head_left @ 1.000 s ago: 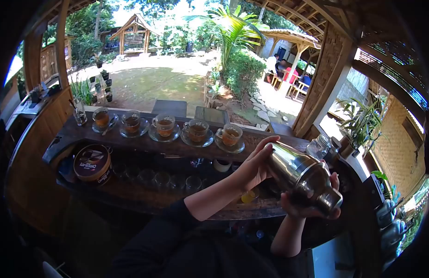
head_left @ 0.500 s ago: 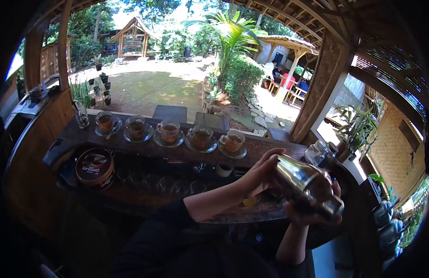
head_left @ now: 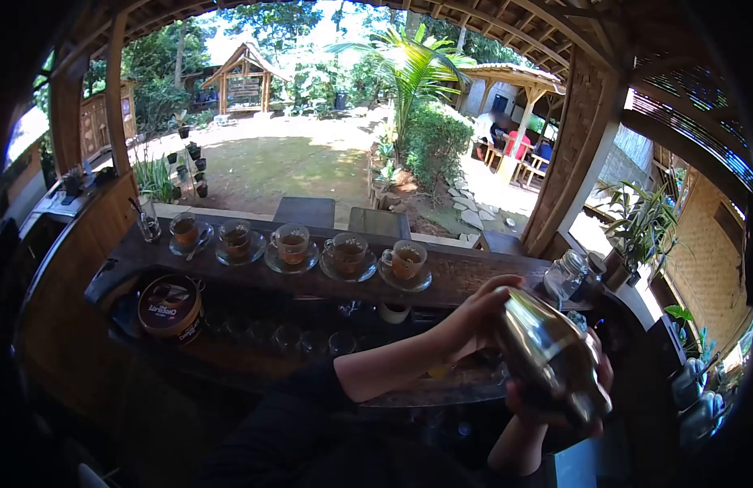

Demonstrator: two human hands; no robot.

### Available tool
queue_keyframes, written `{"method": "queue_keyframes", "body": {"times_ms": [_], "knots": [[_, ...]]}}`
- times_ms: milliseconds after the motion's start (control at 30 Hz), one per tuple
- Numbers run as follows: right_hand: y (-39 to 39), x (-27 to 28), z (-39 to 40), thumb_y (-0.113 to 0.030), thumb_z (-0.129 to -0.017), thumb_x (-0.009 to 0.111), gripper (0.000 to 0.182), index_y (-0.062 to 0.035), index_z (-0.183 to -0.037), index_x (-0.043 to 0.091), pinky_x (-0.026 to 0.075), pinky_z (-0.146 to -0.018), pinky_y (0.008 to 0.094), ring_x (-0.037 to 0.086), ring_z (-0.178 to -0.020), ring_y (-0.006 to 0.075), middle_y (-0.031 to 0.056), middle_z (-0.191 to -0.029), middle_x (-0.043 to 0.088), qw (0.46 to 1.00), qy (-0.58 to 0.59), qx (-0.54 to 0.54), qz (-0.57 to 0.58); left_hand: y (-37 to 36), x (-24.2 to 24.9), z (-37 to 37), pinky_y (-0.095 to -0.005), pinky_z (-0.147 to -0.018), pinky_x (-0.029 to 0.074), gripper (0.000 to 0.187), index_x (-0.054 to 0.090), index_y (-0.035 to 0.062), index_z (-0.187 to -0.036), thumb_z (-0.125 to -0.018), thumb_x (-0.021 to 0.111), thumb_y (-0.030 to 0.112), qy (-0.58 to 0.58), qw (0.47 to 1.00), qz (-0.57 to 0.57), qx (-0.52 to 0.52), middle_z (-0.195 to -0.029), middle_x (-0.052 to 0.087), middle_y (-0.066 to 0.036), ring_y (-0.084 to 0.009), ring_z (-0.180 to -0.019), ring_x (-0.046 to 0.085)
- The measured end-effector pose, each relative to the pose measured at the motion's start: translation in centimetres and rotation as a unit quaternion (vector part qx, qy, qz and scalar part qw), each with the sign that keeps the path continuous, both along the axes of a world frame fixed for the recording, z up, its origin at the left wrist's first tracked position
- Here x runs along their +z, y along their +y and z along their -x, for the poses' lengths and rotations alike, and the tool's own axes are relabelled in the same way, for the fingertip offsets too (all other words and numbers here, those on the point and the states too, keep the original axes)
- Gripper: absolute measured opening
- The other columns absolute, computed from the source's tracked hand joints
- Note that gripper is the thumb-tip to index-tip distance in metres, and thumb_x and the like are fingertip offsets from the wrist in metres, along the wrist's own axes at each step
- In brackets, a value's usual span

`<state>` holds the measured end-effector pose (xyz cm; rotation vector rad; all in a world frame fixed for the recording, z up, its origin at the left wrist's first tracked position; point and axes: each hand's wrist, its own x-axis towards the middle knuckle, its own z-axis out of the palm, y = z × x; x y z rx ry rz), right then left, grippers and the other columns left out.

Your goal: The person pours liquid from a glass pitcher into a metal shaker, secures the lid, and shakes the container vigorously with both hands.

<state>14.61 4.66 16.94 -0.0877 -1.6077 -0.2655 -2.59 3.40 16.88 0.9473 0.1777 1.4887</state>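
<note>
A shiny metal cocktail shaker [head_left: 547, 350] is held tilted between both hands, its narrower end pointing down to the right. My left hand [head_left: 480, 319] is closed on the wide upper end. Around the lower, narrower end wraps my right hand [head_left: 527, 407], its fingers partly hidden behind the metal. Several glass cups of brown drink on glass saucers stand in a row on the raised wooden counter [head_left: 466, 272], the nearest cup [head_left: 407, 259] being left of the shaker.
A round chocolate tub [head_left: 170, 307] sits on the lower shelf at left, beside several empty glasses [head_left: 341, 343]. Glass jars [head_left: 565, 275] stand at the counter's right end. A tall glass [head_left: 149, 224] stands far left. People [head_left: 519, 146] sit outside in the background.
The shaker and both hands have moved slightly right and down. The view has also shifted a little.
</note>
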Motion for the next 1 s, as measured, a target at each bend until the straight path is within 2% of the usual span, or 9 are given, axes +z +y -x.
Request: {"method": "queue_keyframes", "body": {"times_ms": [167,300,367,433,500,567,667,833,1000], "knots": [[2.3,2.3,1.0,-0.024,-0.063,0.083,0.101,-0.0455,-0.135,0.016,0.048,-0.091,0.0524,0.043,-0.116,0.0407,0.0117,-0.136,0.026,0.991,0.004,0.134,-0.023,3.0,0.7,0.0,-0.0428,-0.09,0.047,0.05,0.036,0.0165,-0.133,-0.091,0.054,0.037,-0.025,0.999,0.036,0.028,-0.121,0.046,-0.011,-0.0256,-0.111,0.051],[0.4,2.9,-2.5,-0.025,-0.062,0.084,0.103,-0.0444,-0.136,0.015,0.048,-0.09,0.0528,0.042,-0.117,0.0418,0.0115,-0.137,0.027,0.993,-0.006,0.12,-0.014,0.4,5.7,-2.6,-0.034,-0.083,0.046,0.047,0.036,0.0151,-0.132,-0.093,0.049,0.038,0.116,0.98,-0.158,0.045,-0.118,0.043,-0.008,-0.0185,-0.105,0.05],[-0.2,2.3,-3.1,-0.025,-0.062,0.085,0.103,-0.0439,-0.136,0.015,0.048,-0.09,0.053,0.042,-0.117,0.0423,0.0115,-0.137,0.027,0.995,0.008,0.102,-0.017,0.8,7.0,-3.3,-0.0312,-0.087,0.04,0.045,0.035,0.0164,-0.132,-0.094,0.047,0.037,0.187,0.909,-0.34,0.149,-0.114,0.043,-0.007,-0.0153,-0.103,0.045],[0.5,1.9,-3.0,-0.026,-0.061,0.085,0.104,-0.0434,-0.136,0.014,0.048,-0.09,0.0532,0.041,-0.118,0.0429,0.0114,-0.137,0.027,0.996,0.018,0.087,-0.015,2.3,5.2,-3.3,-0.0408,-0.097,0.037,0.051,0.034,0.011,-0.131,-0.091,0.048,0.038,0.149,0.95,-0.26,0.084,-0.122,0.042,-0.013,-0.0245,-0.116,0.044],[2.9,2.4,-2.3,-0.026,-0.061,0.085,0.105,-0.0429,-0.136,0.014,0.048,-0.09,0.0534,0.041,-0.118,0.0434,0.0114,-0.137,0.028,0.998,-0.01,0.063,-0.029,3.9,3.8,-2.7,-0.0406,-0.092,0.045,0.05,0.034,0.0139,-0.132,-0.091,0.05,0.037,0.046,0.998,-0.041,-0.004,-0.121,0.043,-0.011,-0.0246,-0.113,0.048],[5.3,3.7,-0.9,-0.026,-0.061,0.086,0.106,-0.0424,-0.136,0.013,0.048,-0.09,0.0536,0.041,-0.118,0.0439,0.0113,-0.138,0.028,0.996,-0.032,0.073,-0.032,6.0,2.2,-1.3,-0.0413,-0.087,0.049,0.048,0.034,0.0167,-0.133,-0.091,0.051,0.035,-0.046,0.998,-0.032,-0.024,-0.119,0.045,-0.01,-0.0254,-0.11,0.051],[4.0,4.6,-1.3,-0.027,-0.061,0.086,0.106,-0.0406,-0.136,0.013,0.048,-0.09,0.0534,0.041,-0.118,0.0436,0.0114,-0.137,0.029,0.994,-0.025,0.1,-0.039,5.0,3.7,-0.7,-0.0406,-0.089,0.048,0.047,0.035,0.0163,-0.132,-0.092,0.05,0.035,-0.023,0.999,-0.043,0.01,-0.119,0.045,-0.01,-0.0241,-0.111,0.05],[2.5,2.3,-1.6,-0.027,-0.062,0.085,0.104,-0.0333,-0.137,0.014,0.048,-0.09,0.0519,0.044,-0.117,0.0404,0.0122,-0.135,0.033,0.993,0.037,0.108,-0.022,0.9,8.0,-1.9,-0.0386,-0.093,0.043,0.046,0.035,0.0129,-0.132,-0.093,0.049,0.033,0.156,0.966,-0.195,0.059,-0.12,0.045,-0.009,-0.0218,-0.113,0.048],[5.4,3.3,1.6,-0.026,-0.062,0.084,0.102,-0.0259,-0.137,0.015,0.049,-0.091,0.0503,0.046,-0.115,0.0373,0.013,-0.132,0.037,0.995,0.026,0.081,-0.049,4.9,3.2,0.0,-0.0414,-0.089,0.047,0.045,0.036,0.0114,-0.13,-0.094,0.047,0.036,0.002,0.997,-0.04,0.064,-0.119,0.048,-0.012,-0.0253,-0.11,0.052]]}}
